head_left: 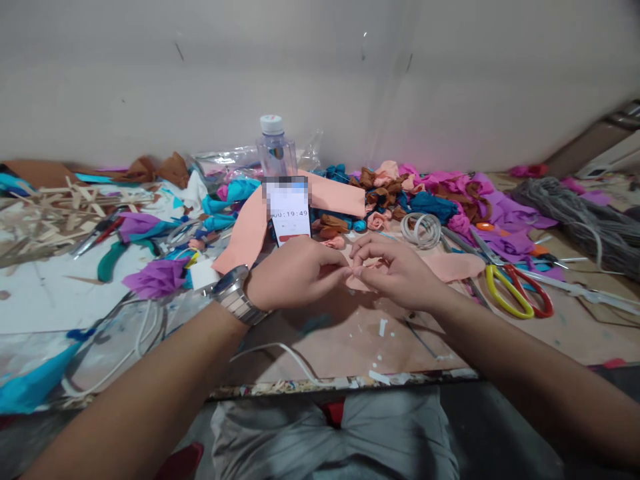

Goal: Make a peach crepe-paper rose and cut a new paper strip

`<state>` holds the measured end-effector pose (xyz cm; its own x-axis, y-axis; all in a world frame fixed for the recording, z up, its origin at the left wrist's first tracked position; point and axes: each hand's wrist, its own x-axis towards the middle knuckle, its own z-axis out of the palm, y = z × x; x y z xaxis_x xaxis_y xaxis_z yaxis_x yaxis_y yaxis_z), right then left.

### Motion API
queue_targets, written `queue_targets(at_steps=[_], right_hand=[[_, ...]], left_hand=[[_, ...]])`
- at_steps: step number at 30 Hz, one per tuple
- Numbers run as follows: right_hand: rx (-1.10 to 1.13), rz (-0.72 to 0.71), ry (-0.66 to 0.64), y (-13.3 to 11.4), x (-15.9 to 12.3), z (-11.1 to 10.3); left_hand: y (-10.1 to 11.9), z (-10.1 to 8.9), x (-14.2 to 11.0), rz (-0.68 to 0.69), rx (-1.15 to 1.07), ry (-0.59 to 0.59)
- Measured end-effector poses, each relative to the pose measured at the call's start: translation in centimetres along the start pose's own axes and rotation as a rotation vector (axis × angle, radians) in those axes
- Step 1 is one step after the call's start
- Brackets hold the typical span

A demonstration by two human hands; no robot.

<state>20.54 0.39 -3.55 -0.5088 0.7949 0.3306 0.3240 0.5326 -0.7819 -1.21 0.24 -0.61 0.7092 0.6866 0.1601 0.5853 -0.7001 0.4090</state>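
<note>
Both hands meet in the middle over the table. With fingertips pinched, my left hand (pixel 295 272) grips the near edge of a peach paper piece (pixel 360 281); a metal watch sits on that wrist. My right hand (pixel 395 270) is closed on the same paper, thumb and fingers bent around it. A rounded peach strip (pixel 460 266) sticks out past the right hand; whether it joins the held piece is hidden. Just behind the left hand a phone (pixel 291 223) stands propped upright, showing a timer. Longer peach paper strips (pixel 245 233) curve around the phone.
Rolled paper flowers (pixel 380 220) and coloured paper pile up along the wall. A water bottle (pixel 275 150) stands behind the phone. Scissors (pixel 520 291) with yellow and red handles lie right, near grey cord (pixel 555 207). Pliers (pixel 111 261), wood sticks (pixel 45 207) and a purple flower (pixel 156 277) lie left.
</note>
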Motion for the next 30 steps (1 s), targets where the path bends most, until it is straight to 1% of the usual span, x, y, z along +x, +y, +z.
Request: queue_targets(at_steps=[5,12,17,24,26,30], right_hand=[[-0.011,-0.013,0.005,0.0,0.0,0.0],[-0.032,-0.027,-0.013,0.1,0.0,0.0],[-0.060,-0.043,-0.026,0.1,0.0,0.1],[-0.073,-0.050,-0.024,0.2,0.0,0.0],[-0.074,-0.048,-0.019,0.3,0.0,0.0],[-0.073,-0.040,-0.006,0.4,0.0,0.0]], left_hand=[[-0.5,-0.1,0.0,-0.018,-0.052,-0.041],[-0.6,0.0,0.0,-0.047,-0.228,-0.101],[-0.8,0.1,0.0,-0.070,-0.238,-0.146],[-1.5,-1.1,-0.2,-0.131,-0.352,-0.314],[-1.7,-1.3,-0.2,-0.118,-0.368,-0.307],[-2.0,-1.2,-0.1,-0.125,-0.435,-0.236]])
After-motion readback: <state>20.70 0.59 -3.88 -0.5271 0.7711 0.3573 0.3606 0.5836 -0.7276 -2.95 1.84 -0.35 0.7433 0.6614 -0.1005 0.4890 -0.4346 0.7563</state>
